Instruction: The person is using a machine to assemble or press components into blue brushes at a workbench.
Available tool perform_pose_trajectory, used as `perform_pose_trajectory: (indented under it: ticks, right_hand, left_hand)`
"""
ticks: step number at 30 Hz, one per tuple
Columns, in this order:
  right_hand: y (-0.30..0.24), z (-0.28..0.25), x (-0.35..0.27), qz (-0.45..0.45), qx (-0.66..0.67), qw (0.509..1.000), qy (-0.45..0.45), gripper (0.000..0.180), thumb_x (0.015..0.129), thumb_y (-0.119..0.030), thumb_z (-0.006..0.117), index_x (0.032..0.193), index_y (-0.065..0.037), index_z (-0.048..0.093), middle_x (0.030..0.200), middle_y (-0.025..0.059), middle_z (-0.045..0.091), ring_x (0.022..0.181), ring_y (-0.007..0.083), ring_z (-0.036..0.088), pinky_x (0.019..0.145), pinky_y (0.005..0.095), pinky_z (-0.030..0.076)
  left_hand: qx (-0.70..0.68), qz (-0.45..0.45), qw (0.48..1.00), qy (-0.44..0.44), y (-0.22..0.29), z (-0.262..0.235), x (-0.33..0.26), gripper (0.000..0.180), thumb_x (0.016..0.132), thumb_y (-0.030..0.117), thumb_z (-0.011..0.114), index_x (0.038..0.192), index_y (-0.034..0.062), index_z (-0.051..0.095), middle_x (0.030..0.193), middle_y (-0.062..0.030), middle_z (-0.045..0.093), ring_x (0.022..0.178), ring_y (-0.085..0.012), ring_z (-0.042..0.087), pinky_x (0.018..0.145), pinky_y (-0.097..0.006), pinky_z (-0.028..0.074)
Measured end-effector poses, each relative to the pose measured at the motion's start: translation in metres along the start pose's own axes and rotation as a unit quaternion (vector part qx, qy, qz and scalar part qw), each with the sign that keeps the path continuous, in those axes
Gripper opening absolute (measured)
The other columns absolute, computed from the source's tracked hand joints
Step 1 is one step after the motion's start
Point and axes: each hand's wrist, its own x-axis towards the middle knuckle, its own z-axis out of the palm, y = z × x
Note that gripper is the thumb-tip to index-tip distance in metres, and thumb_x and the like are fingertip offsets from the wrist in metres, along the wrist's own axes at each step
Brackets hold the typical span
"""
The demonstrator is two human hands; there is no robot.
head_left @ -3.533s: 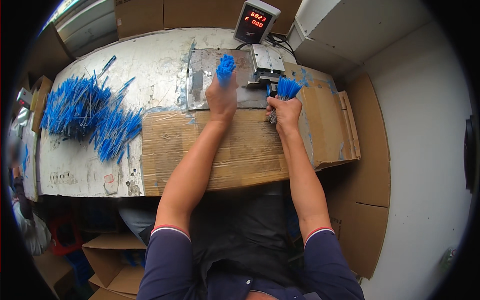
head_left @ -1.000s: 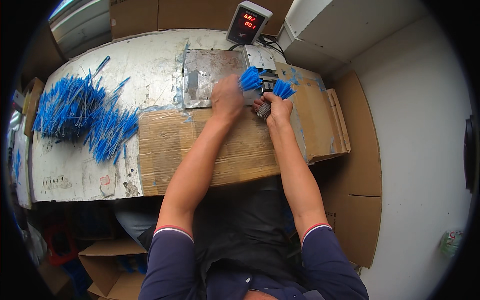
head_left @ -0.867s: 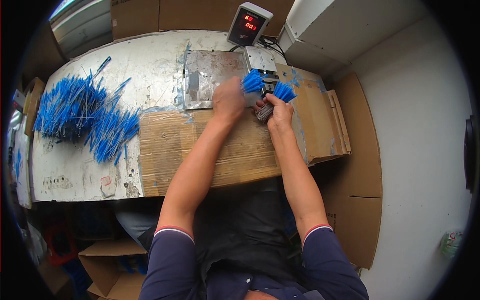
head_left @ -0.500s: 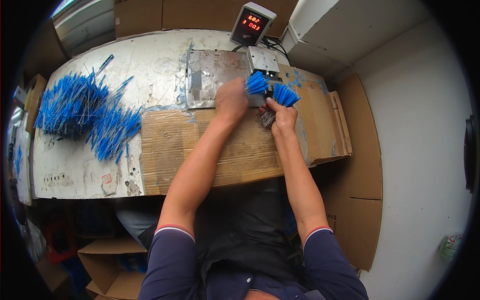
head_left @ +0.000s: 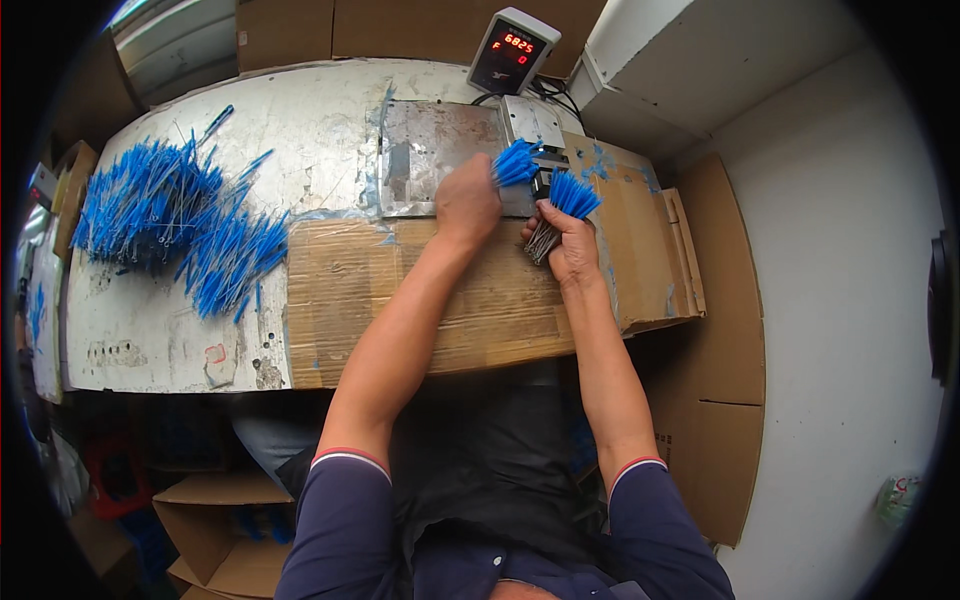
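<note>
- Head view: my left hand [head_left: 466, 203] is closed round a small bundle of blue-tipped pieces [head_left: 516, 163], the blue ends fanning out to the right of the fist, over the edge of the grey metal plate [head_left: 425, 150].
- My right hand [head_left: 568, 240] is clamped on a second bundle [head_left: 570, 197], blue ends pointing up and away from me, thin metal-coloured stems sticking out below the fingers.
- The two bundles sit just beside each other, next to a small metal fixture [head_left: 533, 125] at the plate's far right; I think they are apart from it, but the view is too small to be sure.
- Both hands work above a sheet of brown cardboard [head_left: 420, 300] taped on the white worktable [head_left: 180, 330].
- A large loose heap of the same blue pieces [head_left: 170, 215] lies well apart on the table's left.
- A counter box with red digits [head_left: 512, 50] stands at the far edge, behind the fixture.
</note>
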Motion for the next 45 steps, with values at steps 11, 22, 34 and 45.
perform_pose_trajectory:
  ticks: [11,22,34,45]
  right_hand:
    - [0.003,0.001,0.0,0.092,-0.028,0.985,-0.141,0.023,0.087,-0.006,0.078,0.106,-0.001,0.067,0.085,0.0052,0.069,0.063,0.0173,0.067,0.048,0.0309,0.057]
    - [0.01,0.007,-0.008,0.031,-0.004,0.997,-0.077,0.021,0.083,-0.003,0.078,0.101,-0.002,0.067,0.083,0.0072,0.069,0.058,0.0188,0.066,0.045,0.0313,0.056]
    - [0.01,0.016,-0.009,-0.016,-0.039,0.999,0.02,0.011,0.084,-0.003,0.073,0.089,0.002,0.065,0.075,0.0099,0.066,0.061,0.0198,0.067,0.049,0.0321,0.059]
    - [-0.003,0.019,0.014,-0.083,-0.162,0.979,0.088,0.01,0.078,0.005,0.071,0.074,0.0,0.063,0.065,0.0084,0.064,0.049,0.0171,0.064,0.04,0.0296,0.053]
  left_hand:
    - [-0.441,-0.185,0.871,-0.108,0.002,-0.004,0.005,0.021,0.098,0.023,0.065,0.109,0.0044,0.066,0.08,-0.0045,0.07,0.065,-0.0117,0.06,0.061,-0.031,0.049]
    - [-0.357,-0.143,0.918,-0.097,0.006,-0.008,0.004,0.02,0.096,0.018,0.066,0.109,0.0021,0.066,0.087,-0.0118,0.071,0.077,-0.0192,0.066,0.072,-0.036,0.05]
    - [-0.359,-0.201,0.906,-0.101,0.007,-0.004,0.001,0.018,0.096,0.016,0.066,0.109,0.0033,0.065,0.089,-0.0118,0.074,0.079,-0.0238,0.07,0.073,-0.036,0.053]
    - [-0.279,-0.166,0.942,0.09,0.001,-0.001,0.004,0.01,0.099,0.014,0.064,0.103,0.0039,0.066,0.084,-0.0038,0.074,0.072,-0.0099,0.065,0.065,-0.029,0.051]
